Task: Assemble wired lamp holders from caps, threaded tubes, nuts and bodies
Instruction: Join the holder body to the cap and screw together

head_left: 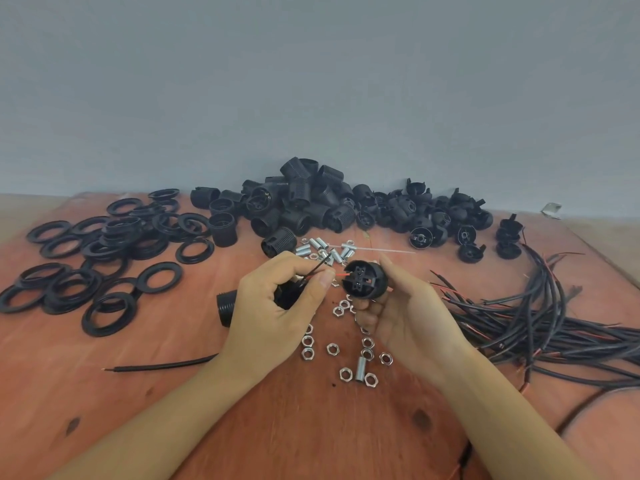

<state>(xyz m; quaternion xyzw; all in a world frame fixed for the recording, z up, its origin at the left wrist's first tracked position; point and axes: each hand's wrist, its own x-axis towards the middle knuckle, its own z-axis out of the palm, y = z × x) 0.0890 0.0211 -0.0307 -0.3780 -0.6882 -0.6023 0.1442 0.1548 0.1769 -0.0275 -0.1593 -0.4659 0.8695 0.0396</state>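
Over the worktop (311,427), the right hand (408,317) has its grip round the light, stiff plastic body (363,280), held at the sides, and the left hand (277,306) grip pinches the thin, bendy red wire (341,273) close to its end, approx. at the terminals.

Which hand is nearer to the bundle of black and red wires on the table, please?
Right. The right hand, holding a lamp holder body, is just beside the wire bundle; the left hand, pinching a red wire, lies beyond that body.
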